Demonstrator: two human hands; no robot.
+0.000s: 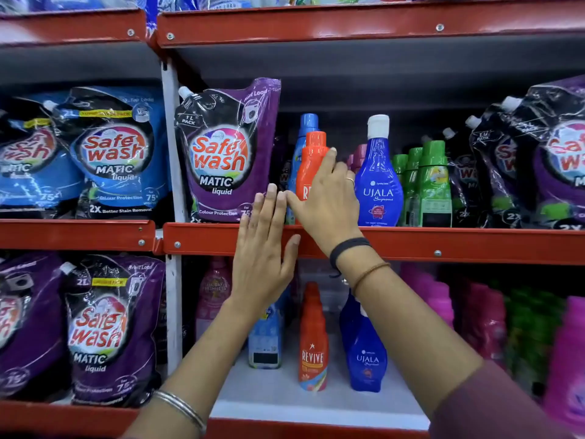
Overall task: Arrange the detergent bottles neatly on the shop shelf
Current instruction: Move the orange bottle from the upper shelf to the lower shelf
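On the middle shelf [411,243] an orange Revive bottle [311,160] stands upright, with a light blue bottle [304,134] behind it. My right hand [326,201] wraps around the orange bottle's lower body, covering most of its label. My left hand [266,248] is flat and open, fingers together, in front of the red shelf edge beside a purple Safewash pouch [224,153]. A blue Ujala bottle [378,179] stands right of the orange one, then green bottles [433,185]. On the lower shelf stand another orange Revive bottle [312,340], a blue Ujala bottle [367,359] and a light blue bottle [265,337].
Blue Safewash pouches [110,153] fill the left bay, purple ones [104,331] sit below them. More purple pouches [538,160] stand at the far right. Pink bottles [481,318] crowd the lower right. A white upright post [172,147] divides the bays. Another red shelf [348,23] runs overhead.
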